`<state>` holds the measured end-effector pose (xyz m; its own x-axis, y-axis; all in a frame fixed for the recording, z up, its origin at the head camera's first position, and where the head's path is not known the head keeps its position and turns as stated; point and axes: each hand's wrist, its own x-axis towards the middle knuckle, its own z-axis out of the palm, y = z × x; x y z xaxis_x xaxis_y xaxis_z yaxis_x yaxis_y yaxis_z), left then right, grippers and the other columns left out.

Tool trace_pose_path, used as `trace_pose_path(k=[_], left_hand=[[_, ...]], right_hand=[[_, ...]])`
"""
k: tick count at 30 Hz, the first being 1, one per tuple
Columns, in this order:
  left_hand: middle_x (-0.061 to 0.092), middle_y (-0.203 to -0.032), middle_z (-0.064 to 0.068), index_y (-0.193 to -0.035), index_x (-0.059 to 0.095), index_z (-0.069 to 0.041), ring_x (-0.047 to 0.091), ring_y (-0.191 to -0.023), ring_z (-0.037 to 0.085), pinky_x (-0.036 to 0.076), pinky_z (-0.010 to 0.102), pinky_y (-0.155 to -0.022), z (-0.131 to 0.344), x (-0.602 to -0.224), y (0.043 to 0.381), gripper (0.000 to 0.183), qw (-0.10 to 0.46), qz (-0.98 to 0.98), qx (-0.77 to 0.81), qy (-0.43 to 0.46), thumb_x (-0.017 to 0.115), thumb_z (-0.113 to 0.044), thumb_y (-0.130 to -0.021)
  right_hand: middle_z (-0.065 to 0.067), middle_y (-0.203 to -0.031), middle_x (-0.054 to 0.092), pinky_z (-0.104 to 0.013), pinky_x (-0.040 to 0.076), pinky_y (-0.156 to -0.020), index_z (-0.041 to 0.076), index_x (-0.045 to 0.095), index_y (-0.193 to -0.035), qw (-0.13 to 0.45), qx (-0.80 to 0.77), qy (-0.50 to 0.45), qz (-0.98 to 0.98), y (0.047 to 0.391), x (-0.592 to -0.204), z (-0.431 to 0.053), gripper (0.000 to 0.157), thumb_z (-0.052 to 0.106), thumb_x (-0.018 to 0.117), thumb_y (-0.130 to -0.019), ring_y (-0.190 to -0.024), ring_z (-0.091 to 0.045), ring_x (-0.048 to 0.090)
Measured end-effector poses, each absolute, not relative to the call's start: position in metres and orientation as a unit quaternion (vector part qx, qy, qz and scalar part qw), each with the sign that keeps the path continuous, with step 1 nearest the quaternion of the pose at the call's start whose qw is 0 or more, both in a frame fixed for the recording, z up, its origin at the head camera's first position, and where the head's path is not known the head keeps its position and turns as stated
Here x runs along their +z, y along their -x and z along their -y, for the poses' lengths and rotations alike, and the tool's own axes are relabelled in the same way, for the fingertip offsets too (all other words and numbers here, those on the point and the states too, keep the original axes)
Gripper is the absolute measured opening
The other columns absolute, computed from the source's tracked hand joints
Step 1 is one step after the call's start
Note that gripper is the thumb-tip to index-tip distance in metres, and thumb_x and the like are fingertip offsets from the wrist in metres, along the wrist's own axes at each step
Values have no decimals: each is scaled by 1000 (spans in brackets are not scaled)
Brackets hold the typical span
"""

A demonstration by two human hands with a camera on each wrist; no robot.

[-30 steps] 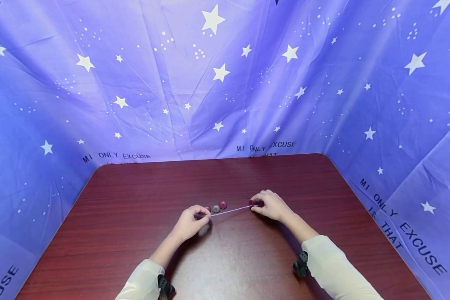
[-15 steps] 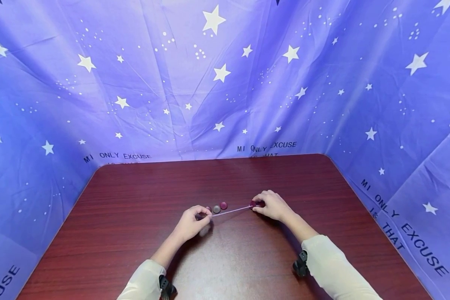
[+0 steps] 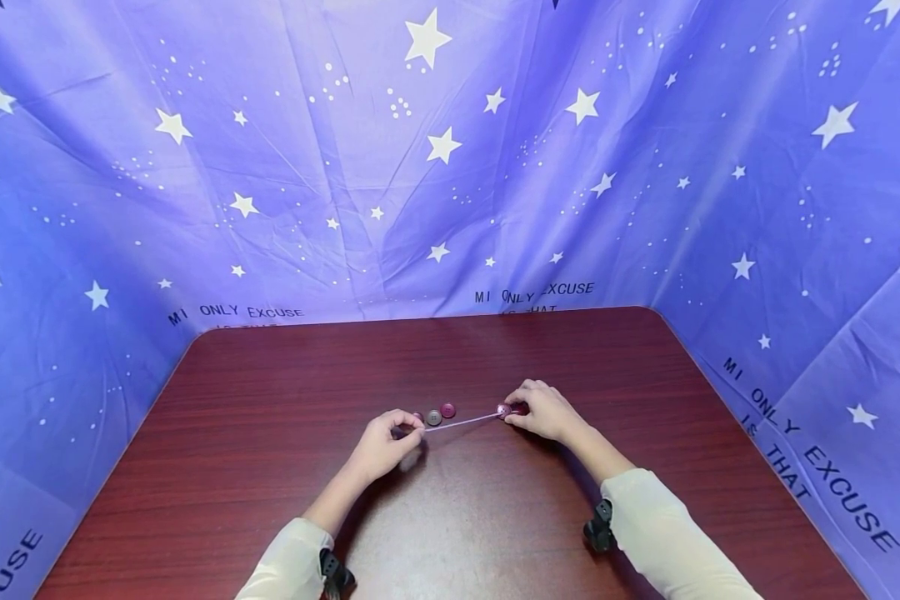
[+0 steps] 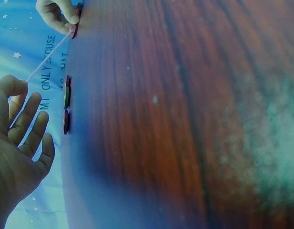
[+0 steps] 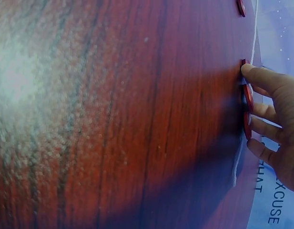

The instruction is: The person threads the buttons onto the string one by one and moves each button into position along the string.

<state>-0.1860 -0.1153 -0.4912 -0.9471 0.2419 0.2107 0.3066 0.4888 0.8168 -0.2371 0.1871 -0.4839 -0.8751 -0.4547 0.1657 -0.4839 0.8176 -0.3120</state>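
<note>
I watch through a head camera that looks forward and down over the table (image 3: 285, 375); my wrist cameras sit close, low and sideways, both showing the right hand (image 3: 543, 410).

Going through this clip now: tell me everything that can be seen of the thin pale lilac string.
The thin, pale lilac string looks like soft yarn. One stretch runs straight and apparently taut from the left hand, which pinches it, to a round dark red button held by the right hand; it appears raised above the reddish-brown wood-look table. The right wrist view shows a further length beyond the right hand, ending freely. Whether it passes through the button's holes is too small to tell.
</note>
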Motion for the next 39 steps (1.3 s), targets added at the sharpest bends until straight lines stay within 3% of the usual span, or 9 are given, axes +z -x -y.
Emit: trace_pose_path(k=[11, 24, 34, 39], left_hand=[[65, -88, 1, -85, 68, -9, 56, -73, 2, 49, 19, -68, 111, -488, 187, 9, 35, 856, -491, 160, 68, -18, -84], [64, -86, 2, -88, 68, -7, 56, -67, 12, 46, 18, -61, 106, -488, 191, 15, 30, 849, -505, 149, 69, -21, -84], [62, -79, 0, -87, 68, -8, 50, -61, 5, 43, 18, -54, 102, -487, 193, 5, 48, 843, -513, 156, 67, -13, -84], [63, -81, 0, -88, 68, -7, 48, -58, 5, 41, 18, -53, 99, -484, 193, 10, 48, 846, -510, 148, 68, -16, -84]], right_hand=[[2, -90, 64, -39, 44, -76, 17, 72, -96, 33, 193, -251, 948, 238, -481, -186, 23, 28, 74, -77, -88, -19, 56], [1, -91, 63, -32, 47, -75, 11, 70, -100, 40, 291, -235, 927, 234, -470, -171, 24, 26, 72, -80, -81, -11, 57], [1, -98, 67, -30, 49, -80, 12, 70, -103, 12, 367, -247, 897, 224, -454, -140, 22, 25, 68, -85, -90, -13, 60], [3, -99, 68, -30, 49, -84, 13, 69, -104, -15, 394, -252, 884, 221, -450, -126, 22, 26, 67, -85, -95, -12, 61]])
